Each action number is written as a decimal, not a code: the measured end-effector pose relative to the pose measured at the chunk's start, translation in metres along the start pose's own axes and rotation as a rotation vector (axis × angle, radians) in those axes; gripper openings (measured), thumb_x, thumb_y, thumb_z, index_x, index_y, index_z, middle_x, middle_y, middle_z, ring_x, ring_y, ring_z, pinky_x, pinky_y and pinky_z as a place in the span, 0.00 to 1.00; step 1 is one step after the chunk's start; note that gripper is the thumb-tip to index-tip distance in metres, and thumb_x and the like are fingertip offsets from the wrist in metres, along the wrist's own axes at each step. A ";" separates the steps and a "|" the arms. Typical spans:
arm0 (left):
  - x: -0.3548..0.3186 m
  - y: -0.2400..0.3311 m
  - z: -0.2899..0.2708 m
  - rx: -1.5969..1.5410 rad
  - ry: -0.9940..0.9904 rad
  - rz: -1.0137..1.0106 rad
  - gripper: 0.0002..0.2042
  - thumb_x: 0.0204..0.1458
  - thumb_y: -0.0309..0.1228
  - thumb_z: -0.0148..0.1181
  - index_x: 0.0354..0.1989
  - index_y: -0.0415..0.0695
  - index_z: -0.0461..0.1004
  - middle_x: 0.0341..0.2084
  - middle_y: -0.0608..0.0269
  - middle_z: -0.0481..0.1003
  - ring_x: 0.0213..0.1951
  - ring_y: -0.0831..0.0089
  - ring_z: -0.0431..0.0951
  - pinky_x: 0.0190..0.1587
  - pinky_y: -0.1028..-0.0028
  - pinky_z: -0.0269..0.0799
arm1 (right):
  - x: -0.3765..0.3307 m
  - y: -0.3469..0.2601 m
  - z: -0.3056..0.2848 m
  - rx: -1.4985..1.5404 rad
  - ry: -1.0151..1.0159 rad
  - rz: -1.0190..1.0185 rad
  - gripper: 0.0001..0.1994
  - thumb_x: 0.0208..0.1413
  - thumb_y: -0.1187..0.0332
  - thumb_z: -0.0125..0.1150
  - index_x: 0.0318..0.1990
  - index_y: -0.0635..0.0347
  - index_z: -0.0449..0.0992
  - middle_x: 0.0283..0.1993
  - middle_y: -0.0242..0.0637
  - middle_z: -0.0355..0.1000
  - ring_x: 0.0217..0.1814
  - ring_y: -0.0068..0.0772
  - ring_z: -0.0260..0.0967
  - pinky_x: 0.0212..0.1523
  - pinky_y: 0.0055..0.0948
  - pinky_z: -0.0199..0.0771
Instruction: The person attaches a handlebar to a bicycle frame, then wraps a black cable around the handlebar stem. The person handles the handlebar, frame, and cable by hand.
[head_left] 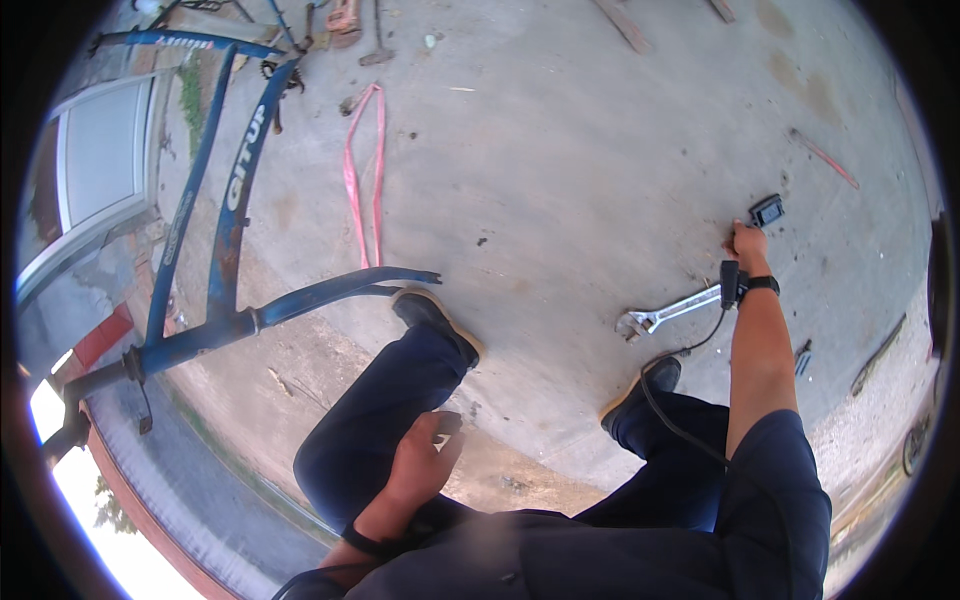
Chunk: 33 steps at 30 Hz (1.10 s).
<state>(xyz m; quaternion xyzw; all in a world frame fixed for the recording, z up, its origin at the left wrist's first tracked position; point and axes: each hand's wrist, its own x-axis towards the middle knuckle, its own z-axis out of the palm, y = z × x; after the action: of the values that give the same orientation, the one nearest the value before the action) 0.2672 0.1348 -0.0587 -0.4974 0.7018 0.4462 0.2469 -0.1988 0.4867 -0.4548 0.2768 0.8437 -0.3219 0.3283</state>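
My right hand (pixel 748 242) reaches down to the ground on the right, fingers curled, beside a small black device with a screen (pixel 768 211). What lies within those fingers is hidden. An adjustable wrench (pixel 682 309) rests on the concrete just below that hand, its jaw pointing left and its handle end hidden behind the wrist. My left hand (pixel 422 460) hovers over my left thigh with nothing in it, thumb and fingers apart. To the left stands a blue bicycle frame (pixel 222 260), partly rusty and without wheels, away from both hands.
A pink strap loop (pixel 350 175) lies beside the frame. Beyond it is a hammer (pixel 378 55). A red-handled tool (pixel 828 162) lies at the far right, and a small blue-grey tool (pixel 803 357) near my right elbow. A black cable (pixel 655 400) runs along my right arm.
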 end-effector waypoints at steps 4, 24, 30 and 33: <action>0.002 0.004 0.001 0.012 -0.021 0.003 0.14 0.56 0.28 0.66 0.49 0.38 0.78 0.42 0.49 0.80 0.44 0.58 0.82 0.49 0.66 0.77 | -0.014 -0.016 -0.007 0.211 -0.045 0.043 0.15 0.68 0.57 0.52 0.35 0.60 0.69 0.22 0.37 0.69 0.18 0.37 0.72 0.16 0.34 0.67; -0.124 0.113 -0.121 -0.627 -0.345 0.011 0.21 0.65 0.42 0.59 0.59 0.40 0.70 0.49 0.52 0.79 0.50 0.60 0.82 0.49 0.65 0.77 | -0.571 -0.185 -0.101 -0.353 -1.083 -0.669 0.16 0.66 0.59 0.51 0.35 0.64 0.76 0.31 0.42 0.74 0.27 0.35 0.77 0.32 0.34 0.76; -0.219 0.152 -0.236 -1.087 -0.474 0.164 0.21 0.68 0.45 0.53 0.56 0.38 0.66 0.46 0.53 0.79 0.46 0.61 0.84 0.41 0.72 0.78 | -0.744 -0.279 -0.149 -0.511 -1.218 -1.022 0.15 0.65 0.59 0.52 0.37 0.62 0.79 0.37 0.41 0.77 0.39 0.42 0.78 0.41 0.38 0.77; -0.253 0.156 -0.295 -1.120 -0.448 0.284 0.21 0.68 0.41 0.55 0.58 0.36 0.65 0.46 0.52 0.79 0.45 0.61 0.84 0.39 0.73 0.78 | -0.806 -0.322 -0.156 -0.549 -1.129 -1.314 0.13 0.64 0.60 0.56 0.40 0.60 0.80 0.38 0.41 0.77 0.41 0.45 0.77 0.43 0.38 0.76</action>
<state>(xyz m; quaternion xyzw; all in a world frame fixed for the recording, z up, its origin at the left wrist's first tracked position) 0.2496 0.0149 0.3428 -0.3473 0.3516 0.8689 0.0279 0.0327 0.1875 0.3420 -0.5468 0.5926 -0.3197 0.4976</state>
